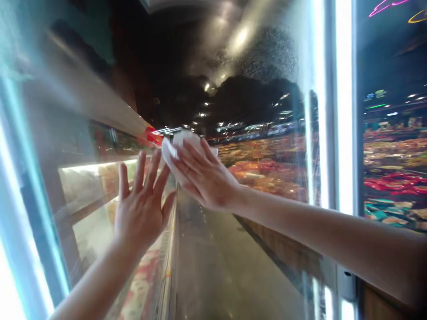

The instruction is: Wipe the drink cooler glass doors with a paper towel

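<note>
A glass pane, misted at the upper right, spans the middle of the view. My right hand lies flat over a white cloth, pressing it against the glass; the cloth's folded edges stick out above and left of the fingers. Just to the left, my left hand has its fingers spread, palm toward the pane, with nothing in it. Whether that palm touches the glass I cannot tell.
Bright light strips run up the door frame at right, and more glow at left. Lit shelves stand at left. Through the glass show an aisle floor and blurred displays of colourful goods.
</note>
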A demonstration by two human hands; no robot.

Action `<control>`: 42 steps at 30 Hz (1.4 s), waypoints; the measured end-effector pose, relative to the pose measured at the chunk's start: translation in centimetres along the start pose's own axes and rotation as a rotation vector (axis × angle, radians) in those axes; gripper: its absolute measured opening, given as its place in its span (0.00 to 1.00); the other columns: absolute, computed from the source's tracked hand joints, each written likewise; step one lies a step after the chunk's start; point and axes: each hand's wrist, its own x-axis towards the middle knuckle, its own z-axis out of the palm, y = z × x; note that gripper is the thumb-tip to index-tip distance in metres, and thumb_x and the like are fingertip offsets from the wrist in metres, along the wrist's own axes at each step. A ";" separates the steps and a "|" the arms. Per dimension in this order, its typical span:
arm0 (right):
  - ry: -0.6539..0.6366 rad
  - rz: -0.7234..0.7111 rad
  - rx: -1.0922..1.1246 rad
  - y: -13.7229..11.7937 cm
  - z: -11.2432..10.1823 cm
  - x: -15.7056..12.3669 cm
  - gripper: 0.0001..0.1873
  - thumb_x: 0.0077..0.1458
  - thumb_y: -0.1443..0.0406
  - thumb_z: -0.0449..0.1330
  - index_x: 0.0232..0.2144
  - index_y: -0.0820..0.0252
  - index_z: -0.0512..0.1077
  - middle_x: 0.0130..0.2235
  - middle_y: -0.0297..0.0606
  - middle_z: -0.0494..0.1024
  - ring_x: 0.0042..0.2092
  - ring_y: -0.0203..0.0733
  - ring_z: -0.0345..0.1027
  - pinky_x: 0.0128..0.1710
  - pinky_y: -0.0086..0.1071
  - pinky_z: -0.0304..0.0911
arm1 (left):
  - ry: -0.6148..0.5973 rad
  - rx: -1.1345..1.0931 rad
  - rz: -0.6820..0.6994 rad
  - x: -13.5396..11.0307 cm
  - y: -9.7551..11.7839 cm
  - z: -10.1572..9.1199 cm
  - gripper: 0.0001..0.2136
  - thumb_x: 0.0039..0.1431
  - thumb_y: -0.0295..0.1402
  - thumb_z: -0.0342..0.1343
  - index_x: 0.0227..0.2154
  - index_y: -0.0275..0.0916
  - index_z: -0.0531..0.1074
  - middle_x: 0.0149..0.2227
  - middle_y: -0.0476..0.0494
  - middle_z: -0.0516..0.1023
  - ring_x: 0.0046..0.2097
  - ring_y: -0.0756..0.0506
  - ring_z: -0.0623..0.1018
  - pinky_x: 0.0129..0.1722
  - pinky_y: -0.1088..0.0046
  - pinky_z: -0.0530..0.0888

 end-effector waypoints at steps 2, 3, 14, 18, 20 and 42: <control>-0.052 -0.086 0.024 -3.7 1.3 -4.1 0.33 0.71 0.59 0.48 0.72 0.66 0.50 0.74 0.40 0.51 0.76 0.49 0.32 0.75 0.56 0.32 | -0.014 -0.038 0.001 -6.3 1.6 1.1 0.34 0.68 0.43 0.50 0.72 0.41 0.46 0.73 0.41 0.52 0.76 0.39 0.41 0.75 0.46 0.37; -0.071 -0.120 0.034 -5.0 1.8 -5.5 0.33 0.70 0.59 0.49 0.72 0.65 0.51 0.74 0.38 0.52 0.76 0.47 0.32 0.75 0.54 0.33 | -0.027 -0.054 0.008 -8.7 2.0 1.4 0.35 0.68 0.43 0.51 0.72 0.41 0.46 0.73 0.42 0.55 0.76 0.40 0.42 0.75 0.49 0.37; 0.027 0.023 -0.164 0.6 -1.7 12.7 0.29 0.75 0.60 0.39 0.72 0.70 0.46 0.75 0.44 0.46 0.75 0.54 0.34 0.73 0.53 0.30 | -0.017 -0.012 -0.183 7.7 -8.9 -5.0 0.31 0.72 0.47 0.39 0.72 0.40 0.48 0.76 0.41 0.37 0.75 0.28 0.35 0.70 0.32 0.36; 0.063 0.034 -0.137 -3.9 -0.1 10.2 0.30 0.74 0.61 0.41 0.72 0.68 0.48 0.75 0.44 0.47 0.75 0.55 0.33 0.74 0.55 0.30 | 0.001 -0.009 -0.189 2.5 -7.2 -3.9 0.32 0.71 0.44 0.43 0.73 0.41 0.45 0.76 0.42 0.38 0.76 0.34 0.35 0.73 0.40 0.35; 0.020 -0.065 -0.086 -7.5 1.4 5.3 0.31 0.72 0.59 0.45 0.72 0.62 0.51 0.75 0.40 0.50 0.76 0.52 0.33 0.75 0.53 0.33 | -0.015 -0.003 -0.200 -4.2 -4.6 -2.4 0.36 0.69 0.42 0.48 0.73 0.40 0.39 0.76 0.42 0.40 0.75 0.35 0.35 0.74 0.42 0.36; -0.065 0.058 -0.095 -12.5 4.1 -9.4 0.29 0.65 0.54 0.51 0.67 0.45 0.64 0.72 0.21 0.54 0.75 0.44 0.38 0.68 0.50 0.62 | -0.044 -0.016 -0.134 -16.8 4.9 1.3 0.37 0.66 0.43 0.52 0.73 0.47 0.41 0.76 0.49 0.36 0.76 0.39 0.38 0.74 0.48 0.33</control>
